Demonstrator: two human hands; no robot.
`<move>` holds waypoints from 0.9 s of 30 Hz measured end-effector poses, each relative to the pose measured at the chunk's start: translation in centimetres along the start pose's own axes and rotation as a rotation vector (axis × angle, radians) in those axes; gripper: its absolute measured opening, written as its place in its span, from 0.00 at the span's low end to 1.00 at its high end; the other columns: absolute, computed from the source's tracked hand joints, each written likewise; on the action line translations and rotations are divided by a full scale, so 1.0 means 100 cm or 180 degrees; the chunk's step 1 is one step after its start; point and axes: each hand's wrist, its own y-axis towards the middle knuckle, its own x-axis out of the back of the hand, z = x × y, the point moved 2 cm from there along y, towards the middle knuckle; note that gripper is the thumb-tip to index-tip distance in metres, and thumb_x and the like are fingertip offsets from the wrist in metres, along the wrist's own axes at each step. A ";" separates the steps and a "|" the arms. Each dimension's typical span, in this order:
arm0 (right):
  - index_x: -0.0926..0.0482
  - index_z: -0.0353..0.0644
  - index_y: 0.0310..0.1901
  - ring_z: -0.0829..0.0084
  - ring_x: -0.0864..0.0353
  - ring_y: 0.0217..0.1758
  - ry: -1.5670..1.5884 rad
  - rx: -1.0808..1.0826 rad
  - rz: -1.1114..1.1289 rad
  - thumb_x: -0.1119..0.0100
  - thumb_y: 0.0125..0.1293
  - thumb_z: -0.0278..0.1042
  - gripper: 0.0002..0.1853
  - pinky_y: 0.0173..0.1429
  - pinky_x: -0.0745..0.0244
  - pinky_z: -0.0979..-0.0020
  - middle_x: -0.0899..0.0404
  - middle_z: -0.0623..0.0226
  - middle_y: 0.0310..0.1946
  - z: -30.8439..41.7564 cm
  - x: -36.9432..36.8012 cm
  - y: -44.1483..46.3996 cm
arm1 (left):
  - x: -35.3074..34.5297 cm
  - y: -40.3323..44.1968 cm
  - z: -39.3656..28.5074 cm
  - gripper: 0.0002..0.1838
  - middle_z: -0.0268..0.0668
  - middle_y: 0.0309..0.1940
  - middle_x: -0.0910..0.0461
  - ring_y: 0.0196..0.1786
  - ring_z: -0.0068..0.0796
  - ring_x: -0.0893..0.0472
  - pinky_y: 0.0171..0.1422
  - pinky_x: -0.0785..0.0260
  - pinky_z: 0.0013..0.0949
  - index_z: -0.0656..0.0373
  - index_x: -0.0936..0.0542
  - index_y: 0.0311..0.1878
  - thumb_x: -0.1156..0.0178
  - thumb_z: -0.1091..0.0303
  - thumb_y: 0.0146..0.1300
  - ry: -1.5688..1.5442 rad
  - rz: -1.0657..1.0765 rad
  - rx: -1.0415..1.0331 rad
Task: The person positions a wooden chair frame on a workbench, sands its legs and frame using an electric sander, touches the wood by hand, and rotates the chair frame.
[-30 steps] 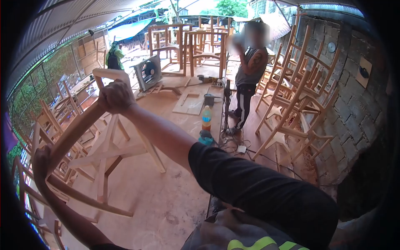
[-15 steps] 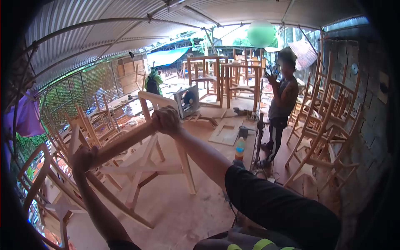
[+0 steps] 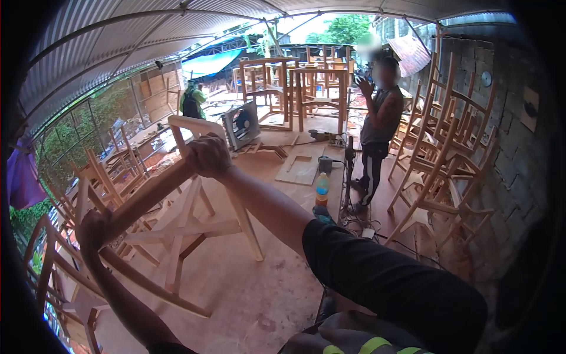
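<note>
A bare wooden chair frame (image 3: 150,197) stands tilted in front of me on the dusty work surface (image 3: 259,295). My left hand (image 3: 93,230) is wrapped round the near left end of its thick top rail. Farther off, my right hand (image 3: 209,156) grips the other end of that rail, close to a rounded corner. Below the rail, crossed braces (image 3: 186,230) join the legs, and one curved leg reaches toward me. Another curved chair frame (image 3: 50,253) is close by my left forearm.
A box fan (image 3: 242,124) and a bottle of orange liquid (image 3: 322,189) stand on the surface. Stacked chair frames (image 3: 442,153) line the right wall. One person (image 3: 380,124) stands at right with raised hands; another person (image 3: 192,100) is at the back. Cables (image 3: 359,224) trail beside the surface.
My view has swung slightly right and down, so the scene sits farther left and higher. Both hands keep their grip on the chair frame.
</note>
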 end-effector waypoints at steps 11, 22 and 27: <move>0.21 0.44 0.20 0.56 0.20 0.26 -0.0116 -0.0360 0.0370 0.43 0.57 0.37 0.11 0.44 0.25 0.56 0.21 0.58 0.19 0.001 0.002 0.006 | -0.033 0.004 0.033 0.16 0.52 0.29 0.18 0.37 0.50 0.15 0.43 0.25 0.53 0.47 0.17 0.50 0.50 0.52 0.73 -0.0086 -0.0088 0.0446; 0.21 0.43 0.20 0.55 0.19 0.26 -0.0069 -0.0350 0.0289 0.43 0.56 0.37 0.11 0.42 0.25 0.56 0.22 0.56 0.18 0.006 0.006 0.009 | -0.052 0.000 0.049 0.10 0.46 0.29 0.18 0.35 0.45 0.14 0.39 0.21 0.49 0.43 0.19 0.52 0.46 0.62 0.72 -0.0193 -0.0197 0.0431; 0.22 0.47 0.20 0.57 0.19 0.26 -0.0062 -0.0194 -0.0054 0.41 0.55 0.38 0.10 0.42 0.25 0.57 0.21 0.59 0.19 0.005 0.007 0.010 | -0.029 0.004 0.027 0.16 0.52 0.34 0.19 0.40 0.51 0.16 0.44 0.25 0.51 0.51 0.19 0.51 0.46 0.54 0.68 -0.0492 -0.0018 0.0482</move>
